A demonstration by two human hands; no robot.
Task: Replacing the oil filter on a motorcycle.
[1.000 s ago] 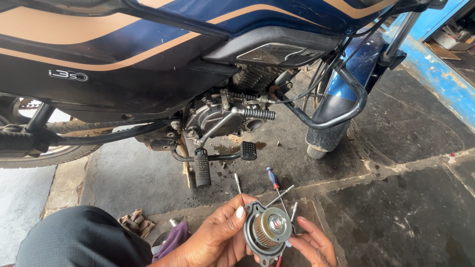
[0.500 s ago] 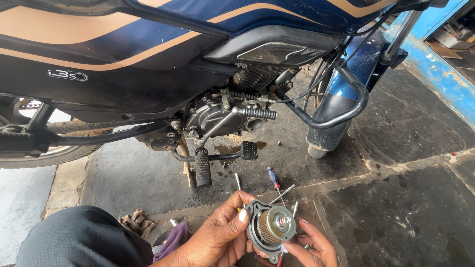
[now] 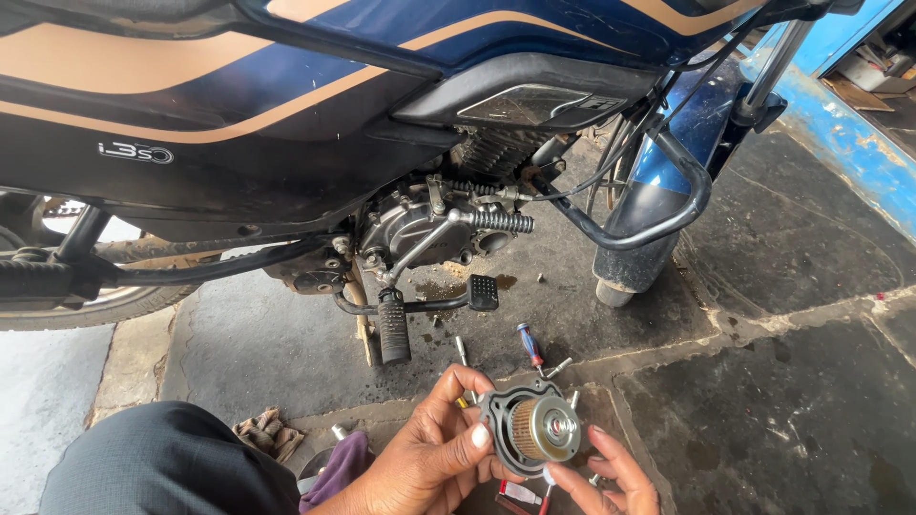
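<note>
In the grip of both hands, left hand [image 3: 429, 458] and right hand [image 3: 611, 477], fingers closed around it, sits a round filter cover [image 3: 530, 431]; just above it lies a screwdriver [image 3: 530, 345] on the floor

L hand [image 3: 434, 458] fingers curled w/ thumb up, R hand [image 3: 611, 477] fingers spread, palms facing.

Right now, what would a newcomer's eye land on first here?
Probably the round metal part with a pleated filter at bottom centre, held between the left hand and the right hand. Above it, the blue and tan motorcycle fills the top, its engine exposed at centre. A red and blue screwdriver and loose bolts lie on the dark stone floor between them.
</note>
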